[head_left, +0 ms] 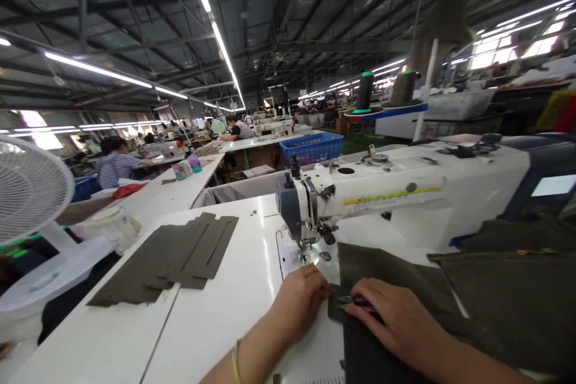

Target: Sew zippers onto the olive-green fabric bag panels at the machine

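My right hand (pixel 391 315) is closed around small thread snips (pixel 366 305), whose metal blades point left over a dark olive fabric piece (pixel 382 264). Close by on the left, my left hand (pixel 302 294) pinches the edge of that fabric, just in front of the needle area. The white sewing machine (pixel 391 192) stands behind both hands, its needle and presser foot lit by a small lamp. What lies between my left fingertips is mostly hidden by the hand.
Overlapping olive fabric panels (pixel 180 252) lie on the white table (pixel 234 324) at left. More olive fabric with a zipper (pixel 508 276) covers the right side. A white fan (pixel 31 192) stands far left. Behind the machine are a blue basket (pixel 312 149) and thread cones (pixel 365 93); people sit farther back.
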Demonstrator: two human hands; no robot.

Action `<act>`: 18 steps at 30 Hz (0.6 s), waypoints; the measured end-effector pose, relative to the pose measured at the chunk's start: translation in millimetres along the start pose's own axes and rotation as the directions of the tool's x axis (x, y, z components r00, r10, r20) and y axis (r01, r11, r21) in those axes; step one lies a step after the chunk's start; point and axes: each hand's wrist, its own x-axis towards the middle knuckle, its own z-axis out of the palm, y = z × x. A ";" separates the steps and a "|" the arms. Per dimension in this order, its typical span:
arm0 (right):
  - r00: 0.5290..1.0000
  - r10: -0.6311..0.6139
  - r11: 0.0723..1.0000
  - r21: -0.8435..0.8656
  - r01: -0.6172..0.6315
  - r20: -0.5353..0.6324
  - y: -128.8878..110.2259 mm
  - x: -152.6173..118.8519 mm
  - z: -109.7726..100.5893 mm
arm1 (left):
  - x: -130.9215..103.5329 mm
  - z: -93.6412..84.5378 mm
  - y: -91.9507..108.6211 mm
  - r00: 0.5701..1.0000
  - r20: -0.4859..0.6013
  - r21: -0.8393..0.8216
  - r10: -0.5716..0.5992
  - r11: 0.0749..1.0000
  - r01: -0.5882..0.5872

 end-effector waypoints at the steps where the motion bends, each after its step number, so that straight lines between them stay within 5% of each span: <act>1: 1.000 -0.014 1.000 0.000 0.014 -0.004 -0.1 0.5 1.9 | -0.3 0.6 0.1 1.000 -0.003 -0.017 -0.008 1.000 0.008; 9: 1.000 0.011 0.997 0.079 -0.011 0.000 13.7 -1.2 7.6 | -5.7 -1.9 -1.4 0.944 -0.111 -0.121 -0.311 0.947 0.298; 18: 0.995 0.039 0.994 0.103 -0.048 0.088 1.5 6.2 8.8 | -13.3 -4.5 8.6 0.887 -0.016 -0.273 -0.462 0.855 0.441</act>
